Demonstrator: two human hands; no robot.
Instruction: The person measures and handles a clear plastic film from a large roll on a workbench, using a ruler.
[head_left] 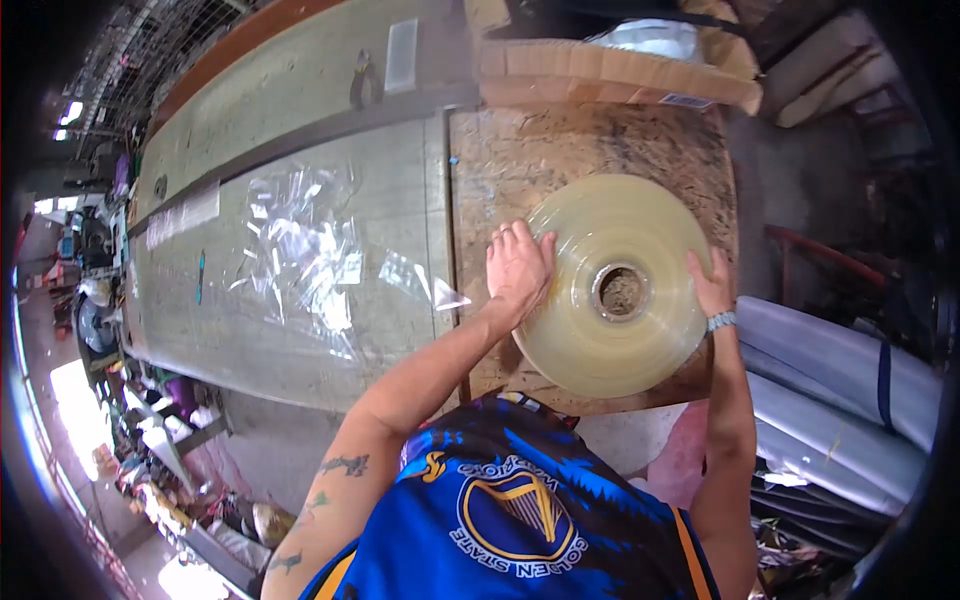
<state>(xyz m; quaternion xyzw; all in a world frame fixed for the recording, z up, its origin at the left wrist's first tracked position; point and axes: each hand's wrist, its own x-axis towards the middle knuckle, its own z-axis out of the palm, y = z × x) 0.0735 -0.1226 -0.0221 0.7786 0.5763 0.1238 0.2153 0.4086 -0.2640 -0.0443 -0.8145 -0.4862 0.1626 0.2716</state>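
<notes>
A large roll of clear plastic film (570,345) lies on its flat side on a wooden board. Its cardboard core (600,291) faces up, and the board shows through the hole. My left hand (520,262) grips the roll's left edge, fingers bent and thumb lying toward the film. On the opposite edge, my right hand (711,284) holds the roll with its thumb and a finger showing on the rim; the other fingers are mostly hidden. A watch is on my right wrist.
Loose clear plastic scraps (305,250) cover part of the grey tabletop (400,350) at left. A blue cutter (200,277) and pliers (362,80) lie there too. A cardboard box (600,62) stands behind the roll; large wrapped rolls (830,430) lie at lower right.
</notes>
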